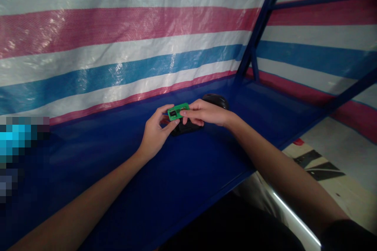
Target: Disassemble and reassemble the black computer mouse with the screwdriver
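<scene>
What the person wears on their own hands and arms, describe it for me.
The bare left hand and bare right hand have no gloves, and no watch or bracelet shows. A dark, apparently black fabric sleeve shows on the right arm; no sleeve shows on the left.

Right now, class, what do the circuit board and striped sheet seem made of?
Green circuit board: probably rigid laminate, smooth-looking, judging by its flat shape and dark component. Striped sheet: likely woven plastic, glossy, given its bright glints and fine texture.
</scene>
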`<state>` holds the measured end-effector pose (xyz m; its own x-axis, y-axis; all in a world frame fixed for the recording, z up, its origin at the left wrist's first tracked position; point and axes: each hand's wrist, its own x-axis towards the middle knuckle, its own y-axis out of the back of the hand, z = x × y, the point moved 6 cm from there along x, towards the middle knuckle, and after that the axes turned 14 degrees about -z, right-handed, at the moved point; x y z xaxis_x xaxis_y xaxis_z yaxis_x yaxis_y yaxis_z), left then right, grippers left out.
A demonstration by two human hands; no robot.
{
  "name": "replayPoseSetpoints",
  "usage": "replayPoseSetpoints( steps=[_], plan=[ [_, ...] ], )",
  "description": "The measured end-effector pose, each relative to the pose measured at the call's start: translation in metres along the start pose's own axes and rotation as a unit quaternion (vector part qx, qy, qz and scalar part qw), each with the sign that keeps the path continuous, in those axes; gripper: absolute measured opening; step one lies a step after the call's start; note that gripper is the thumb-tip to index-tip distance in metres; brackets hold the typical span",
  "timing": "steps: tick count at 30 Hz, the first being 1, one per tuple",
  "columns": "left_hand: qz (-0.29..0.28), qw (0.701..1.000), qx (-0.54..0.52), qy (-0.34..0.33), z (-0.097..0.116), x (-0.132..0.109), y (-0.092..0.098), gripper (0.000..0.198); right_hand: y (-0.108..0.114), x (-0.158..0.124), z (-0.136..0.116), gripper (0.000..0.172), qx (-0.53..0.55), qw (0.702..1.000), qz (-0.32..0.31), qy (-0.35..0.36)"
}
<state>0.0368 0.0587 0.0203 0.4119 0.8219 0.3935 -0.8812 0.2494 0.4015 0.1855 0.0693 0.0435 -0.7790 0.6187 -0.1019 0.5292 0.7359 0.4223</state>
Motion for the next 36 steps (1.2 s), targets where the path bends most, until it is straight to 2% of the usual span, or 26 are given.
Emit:
replayPoseSetpoints(
  steps=[3, 5, 7, 8, 11, 13, 14, 17, 19, 21, 24, 28, 32, 36],
  plan=[
    [0.01, 1.0, -0.015, 0.013, 0.0, 0.0, 0.001, 0.04, 0.003, -0.002, -0.006, 0.038, -0.011, 0.999, 0.04, 0.014],
    [0.019, 0.999, -0.021, 0.027, 0.001, 0.0, 0.002, 0.036, 0.009, -0.004, -0.011, 0.034, -0.008, 0.995, 0.09, 0.051],
    [0.023, 0.998, -0.024, 0.044, 0.003, 0.0, 0.003, 0.032, 0.012, -0.006, -0.015, 0.038, -0.002, 0.99, 0.112, 0.089],
    [0.023, 0.998, -0.027, 0.05, 0.004, 0.0, 0.003, 0.031, 0.012, -0.006, -0.016, 0.036, -0.001, 0.989, 0.109, 0.101],
    [0.025, 0.997, -0.047, 0.055, 0.006, 0.001, 0.003, 0.031, 0.01, -0.003, -0.014, 0.014, 0.003, 0.99, 0.091, 0.103],
    [0.029, 0.996, -0.073, 0.044, 0.006, 0.002, 0.003, 0.032, 0.01, -0.002, -0.011, 0.011, 0.029, 0.99, 0.096, 0.095],
    [0.033, 0.995, -0.088, 0.037, 0.005, 0.002, 0.004, 0.036, 0.011, -0.002, -0.009, 0.013, 0.046, 0.989, 0.105, 0.093],
    [0.023, 0.994, -0.108, 0.022, 0.003, 0.003, 0.002, 0.057, 0.015, -0.003, -0.006, 0.036, 0.089, 0.983, 0.13, 0.092],
    [0.001, 0.995, -0.093, 0.021, 0.002, 0.004, -0.001, 0.062, 0.016, -0.003, -0.004, 0.036, 0.112, 0.981, 0.135, 0.087],
    [-0.013, 0.997, -0.069, 0.028, 0.0, 0.003, -0.002, 0.057, 0.016, -0.003, -0.003, 0.027, 0.124, 0.981, 0.126, 0.077],
    [0.002, 0.998, -0.056, 0.041, -0.002, 0.003, 0.0, 0.04, 0.012, -0.003, -0.004, 0.016, 0.106, 0.989, 0.087, 0.055],
    [0.008, 0.996, -0.061, 0.057, -0.001, 0.003, 0.001, 0.026, 0.004, -0.003, -0.008, 0.026, 0.034, 0.998, 0.021, 0.052],
    [-0.005, 0.997, -0.045, 0.056, 0.0, 0.004, 0.001, 0.037, 0.005, -0.003, -0.008, 0.036, -0.001, 0.998, 0.04, 0.057],
    [0.021, 0.999, -0.046, 0.02, 0.001, 0.002, 0.003, 0.029, 0.012, -0.004, -0.005, 0.032, 0.078, 0.991, 0.078, 0.075]
  ],
)
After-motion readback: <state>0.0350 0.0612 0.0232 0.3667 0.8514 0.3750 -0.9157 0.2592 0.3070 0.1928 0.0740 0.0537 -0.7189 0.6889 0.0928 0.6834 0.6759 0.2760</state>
